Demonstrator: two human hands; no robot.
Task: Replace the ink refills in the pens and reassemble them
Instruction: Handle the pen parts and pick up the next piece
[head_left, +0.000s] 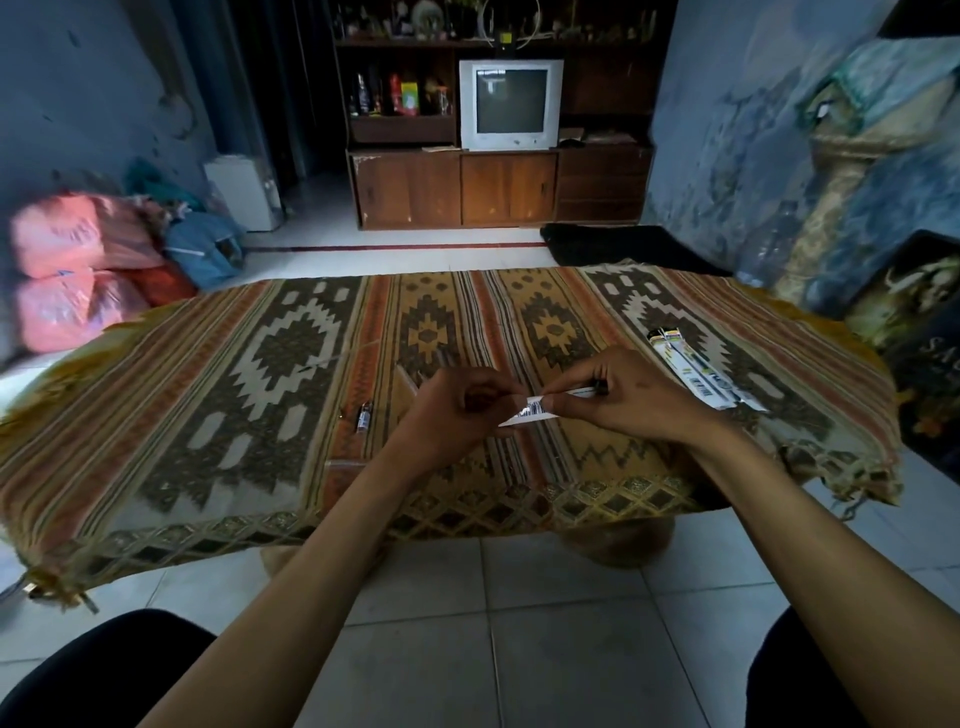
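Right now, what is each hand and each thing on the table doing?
Left hand: pinching the refill packet.
Right hand: pinching its other end.
Refill packet: held above the tablecloth.
Other packets: lying flat on the right.
Small pen part: lying loose.
TV: off.

Both forearms reach forward, the left hand (457, 410) and right hand (618, 400) meeting, each with a curled, pinching grip.

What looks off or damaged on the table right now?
The tablecloth is frayed and torn at its near right corner, with loose threads hanging. A small pen part lies loose left of the left hand. Both hands, right hand included, pinch a refill packet. No spills.
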